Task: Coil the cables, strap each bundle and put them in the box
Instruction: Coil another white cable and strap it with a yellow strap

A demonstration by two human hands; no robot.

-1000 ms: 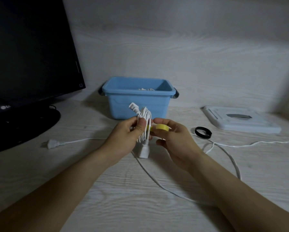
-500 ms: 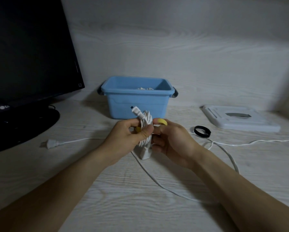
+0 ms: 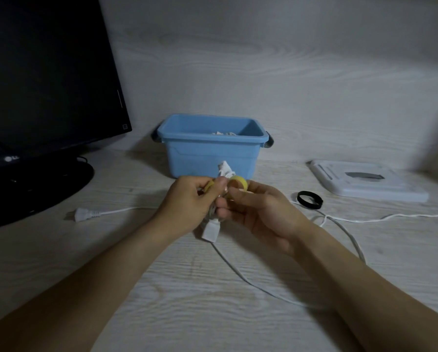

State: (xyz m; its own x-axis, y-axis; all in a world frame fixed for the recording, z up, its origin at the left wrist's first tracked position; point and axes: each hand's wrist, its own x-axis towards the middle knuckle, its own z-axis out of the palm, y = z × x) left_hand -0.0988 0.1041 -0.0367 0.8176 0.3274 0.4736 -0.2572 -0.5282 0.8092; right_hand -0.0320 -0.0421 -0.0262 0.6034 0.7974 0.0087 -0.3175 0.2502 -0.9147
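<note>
A coiled white cable is gripped in my left hand; its white plug block hangs below my fingers. A yellow strap loops around the bundle, and my right hand pinches it at the coil's right side. A second piece of yellow shows between my left fingers. The blue box stands just behind my hands with some white cable inside. A long loose white cable lies on the desk, its plug at the left.
A black strap ring lies on the desk right of my hands. The white box lid lies at the far right. A black monitor on its stand fills the left side. A pale wall rises behind the box.
The yellow strap has gone from beside the coil to around it. Both hands closed in together on the bundle, and the coil tilted so that less of it shows.
</note>
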